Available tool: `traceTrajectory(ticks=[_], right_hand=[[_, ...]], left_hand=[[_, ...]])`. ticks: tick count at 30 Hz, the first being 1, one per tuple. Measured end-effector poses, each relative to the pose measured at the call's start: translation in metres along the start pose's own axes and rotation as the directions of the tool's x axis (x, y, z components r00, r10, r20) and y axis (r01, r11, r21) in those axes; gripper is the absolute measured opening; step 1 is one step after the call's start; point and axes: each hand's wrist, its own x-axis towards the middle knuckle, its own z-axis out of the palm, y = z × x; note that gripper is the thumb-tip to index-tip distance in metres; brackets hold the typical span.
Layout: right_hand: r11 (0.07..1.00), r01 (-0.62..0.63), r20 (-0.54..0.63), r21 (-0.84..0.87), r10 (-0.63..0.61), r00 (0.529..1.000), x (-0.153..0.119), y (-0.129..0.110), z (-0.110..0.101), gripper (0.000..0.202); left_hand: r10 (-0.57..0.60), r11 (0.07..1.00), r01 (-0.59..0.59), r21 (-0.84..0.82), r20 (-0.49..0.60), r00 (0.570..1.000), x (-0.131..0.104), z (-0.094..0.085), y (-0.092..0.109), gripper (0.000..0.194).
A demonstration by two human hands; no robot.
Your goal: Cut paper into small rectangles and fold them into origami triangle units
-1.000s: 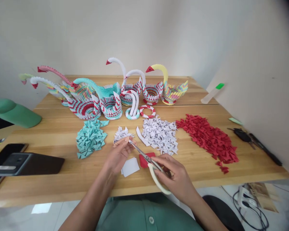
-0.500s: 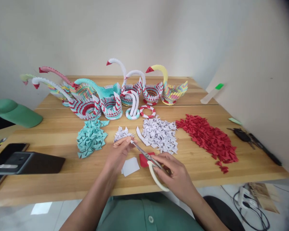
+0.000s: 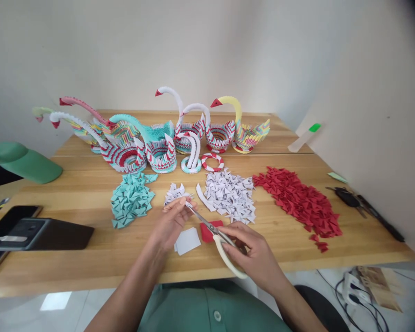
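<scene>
My right hand (image 3: pixel 251 251) is closed around the cream handles of a pair of scissors (image 3: pixel 212 227), whose blades point up and left. The blade tips meet a small white paper piece (image 3: pixel 188 204) pinched in the fingers of my left hand (image 3: pixel 173 219); its shape is mostly hidden. Below the hands lie a stack of white paper slips (image 3: pixel 187 241) and a red paper stack (image 3: pixel 209 230), partly behind the scissors. A small pile of white folded pieces (image 3: pixel 174 192) sits just beyond my left fingers, beside a curved white strip of joined pieces (image 3: pixel 204 198).
Teal folded pieces (image 3: pixel 131 200), a larger white pile (image 3: pixel 230 196) and red pieces (image 3: pixel 300 200) spread across the table. Several paper swans (image 3: pixel 161 154) and a red-and-white ring (image 3: pixel 212 162) stand behind. A black stand (image 3: pixel 51 234) is at left, keys (image 3: pixel 347 197) at right.
The scissors' handles have shifted slightly right and down with my right hand. My left hand keeps its pinch at the blade tips. The view has tilted a little.
</scene>
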Motion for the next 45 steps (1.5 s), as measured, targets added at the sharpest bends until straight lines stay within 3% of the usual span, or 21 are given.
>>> traceTrajectory(ticks=[13,18,20,22,26,29,33,37,41,43,45], right_hand=[[0.988,0.122,-0.059,-0.097,-0.129,0.99,0.003,0.001,0.011,0.031],[0.99,0.083,-0.053,-0.112,-0.089,0.995,-0.005,-0.001,-0.012,0.028],[0.984,0.005,-0.154,-0.18,-0.033,0.988,-0.012,0.01,-0.033,0.027],[0.939,-0.094,-0.335,-0.329,-0.023,0.942,-0.018,0.027,-0.055,0.027],[0.76,-0.293,-0.514,-0.58,-0.062,0.856,-0.029,0.071,-0.084,0.033],[0.655,-0.325,-0.51,-0.683,-0.109,0.853,-0.034,0.101,-0.094,0.035],[0.616,-0.193,-0.375,-0.764,-0.181,0.909,-0.032,0.114,-0.1,0.037],[0.716,-0.062,-0.367,-0.695,-0.28,0.887,-0.019,0.07,-0.084,0.031],[0.879,0.225,-0.178,-0.419,-0.323,0.929,0.0,0.004,-0.041,0.021],[0.876,0.321,-0.106,-0.361,-0.38,0.919,0.011,-0.016,-0.02,0.023],[0.857,0.386,-0.104,-0.341,-0.442,0.891,0.022,-0.028,-0.005,0.024]], left_hand=[[0.031,0.999,-0.033,0.044,0.029,0.999,0.001,0.0,-0.002,0.023],[0.115,0.992,-0.117,-0.039,-0.036,0.993,0.002,-0.002,0.006,0.021],[0.109,0.992,-0.112,-0.053,-0.046,0.993,0.001,-0.002,0.007,0.023],[0.107,0.994,-0.107,-0.015,-0.027,0.994,0.001,-0.001,0.006,0.025],[0.173,0.984,-0.172,0.044,-0.024,0.985,0.001,-0.002,0.002,0.026],[0.182,0.98,-0.179,0.091,-0.028,0.983,-0.001,-0.005,0.002,0.027],[0.223,0.949,-0.198,0.244,-0.078,0.972,-0.005,-0.014,0.007,0.029],[0.343,0.796,-0.247,0.552,-0.076,0.936,-0.015,-0.023,0.012,0.022],[0.486,0.492,-0.374,0.786,0.109,0.867,-0.03,-0.023,0.014,0.015],[0.553,0.268,-0.472,0.84,0.268,0.789,-0.039,-0.018,0.013,0.013],[0.583,0.03,-0.581,0.814,0.458,0.671,-0.047,-0.013,0.013,0.016]])
